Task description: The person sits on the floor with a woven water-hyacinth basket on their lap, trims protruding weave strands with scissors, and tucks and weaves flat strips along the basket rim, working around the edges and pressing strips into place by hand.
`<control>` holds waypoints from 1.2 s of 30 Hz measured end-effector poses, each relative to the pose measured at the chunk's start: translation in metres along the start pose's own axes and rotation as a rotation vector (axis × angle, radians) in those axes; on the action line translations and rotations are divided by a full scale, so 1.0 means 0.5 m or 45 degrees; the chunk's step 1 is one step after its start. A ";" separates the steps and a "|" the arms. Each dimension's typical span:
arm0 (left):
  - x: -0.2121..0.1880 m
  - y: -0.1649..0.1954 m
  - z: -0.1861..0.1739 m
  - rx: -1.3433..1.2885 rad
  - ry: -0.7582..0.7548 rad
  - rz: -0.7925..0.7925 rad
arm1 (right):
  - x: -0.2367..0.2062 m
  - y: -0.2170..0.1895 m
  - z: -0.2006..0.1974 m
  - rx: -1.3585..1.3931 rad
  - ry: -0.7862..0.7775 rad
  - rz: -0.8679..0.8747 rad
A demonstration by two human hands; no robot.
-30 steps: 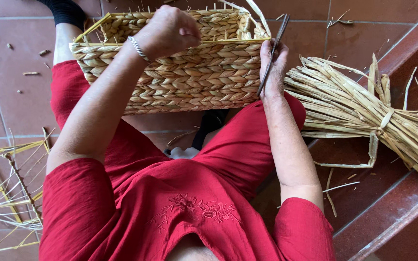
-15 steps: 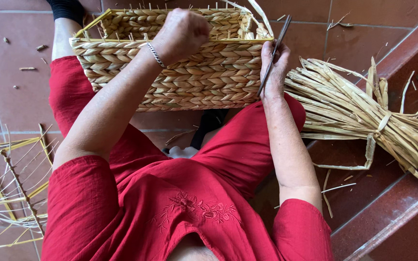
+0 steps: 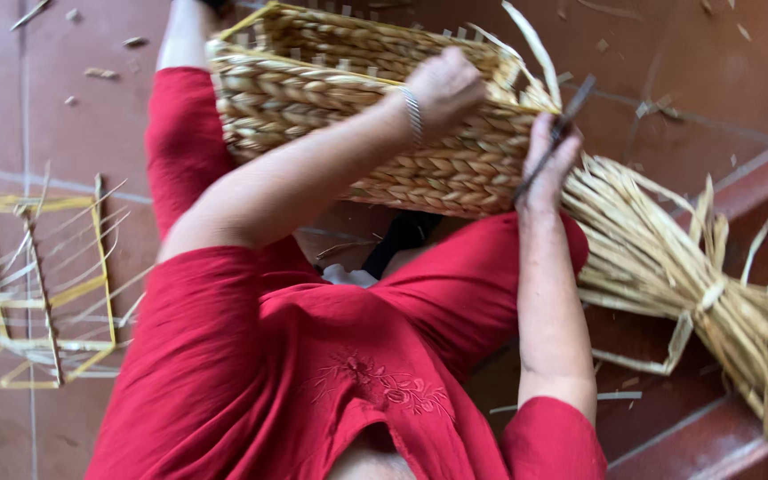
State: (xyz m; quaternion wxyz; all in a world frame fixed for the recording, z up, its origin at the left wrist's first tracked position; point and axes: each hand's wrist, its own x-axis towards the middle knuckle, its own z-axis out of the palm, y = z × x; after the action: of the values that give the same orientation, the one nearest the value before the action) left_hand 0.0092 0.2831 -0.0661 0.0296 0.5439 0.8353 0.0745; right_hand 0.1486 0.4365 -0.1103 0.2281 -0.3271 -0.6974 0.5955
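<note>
Currently woven basket (image 3: 357, 107) sits on lap at 12 o'clock. Left hand (image 3: 444, 89) fisted on its rim, right hand (image 3: 548, 160) clamps dark scissors (image 3: 555, 138). Risk: blades near rim could nick the weave or loose strands (image 3: 526, 40).

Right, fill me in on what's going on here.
A person in red clothes sits on a tiled floor with a woven basket across their legs. The left hand is closed at the basket's near rim, and the right hand holds a thin dark tool against its corner. A tied bundle of dried straw lies to the right, and a yellow wire frame to the left.
</note>
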 end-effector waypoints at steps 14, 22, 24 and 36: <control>-0.108 -0.166 -0.049 -0.622 -0.022 -0.115 | 0.000 0.017 -0.013 -0.019 0.049 0.008; -0.101 -0.131 0.003 -0.689 0.452 0.152 | -0.002 0.026 -0.017 0.027 0.028 0.073; -0.100 -0.120 0.018 -0.555 0.510 0.185 | 0.003 0.025 -0.012 0.018 0.051 0.083; -0.039 -0.004 -0.021 0.383 -0.401 -0.093 | 0.006 -0.025 0.023 -0.007 -0.002 0.056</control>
State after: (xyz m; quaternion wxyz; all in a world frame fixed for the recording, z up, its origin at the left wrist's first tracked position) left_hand 0.0141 0.2636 -0.0569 0.0809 0.5164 0.8413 -0.1381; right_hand 0.1363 0.4300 -0.1003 0.2132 -0.3426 -0.6919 0.5987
